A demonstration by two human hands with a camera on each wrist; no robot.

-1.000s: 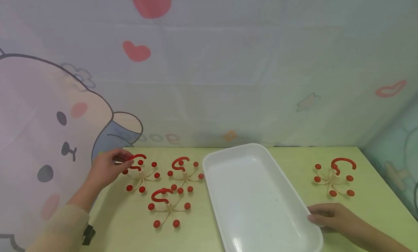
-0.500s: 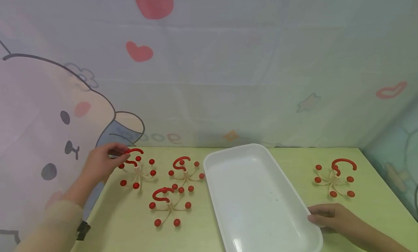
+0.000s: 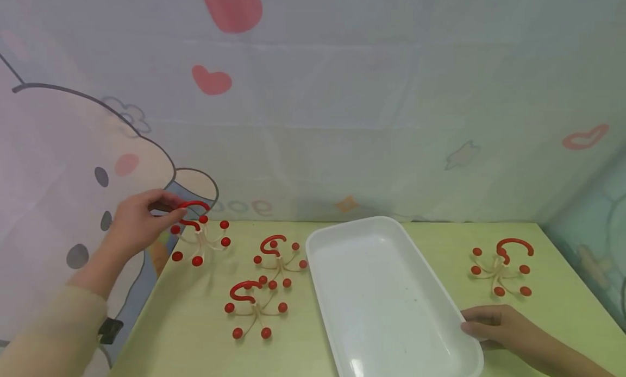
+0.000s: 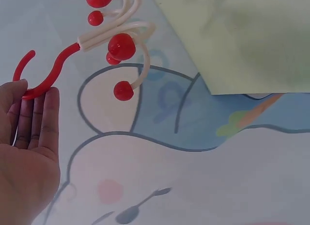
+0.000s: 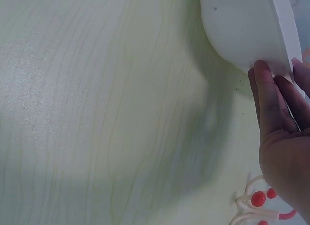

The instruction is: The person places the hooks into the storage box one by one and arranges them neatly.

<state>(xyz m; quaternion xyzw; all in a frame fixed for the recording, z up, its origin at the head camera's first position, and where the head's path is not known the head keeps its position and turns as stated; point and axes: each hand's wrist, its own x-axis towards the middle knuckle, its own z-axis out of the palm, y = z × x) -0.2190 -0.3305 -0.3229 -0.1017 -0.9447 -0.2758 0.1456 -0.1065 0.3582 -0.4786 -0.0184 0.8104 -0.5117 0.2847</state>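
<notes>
My left hand (image 3: 139,217) pinches the red hook (image 4: 48,82) of a cream hanger (image 3: 199,238) whose curved arms end in red balls. This hanger is raised over the table's back left corner, arms downward in the head view. In the left wrist view, thumb and fingers close on the hook's bend. My right hand (image 3: 499,325) grips the rim of a white rectangular tray (image 3: 386,301) at its near right side, thumb at the rim and fingers against the outer wall, as the right wrist view shows.
Two like hangers stand left of the tray, one farther back (image 3: 280,263) and one nearer (image 3: 255,307). Another hanger (image 3: 499,265) stands right of the tray. Behind the pale green table (image 3: 176,333) hangs a printed cloth (image 3: 342,94).
My left hand has lifted the hanger off the table, upward and slightly left. The right hand stays at the tray, which has not moved.
</notes>
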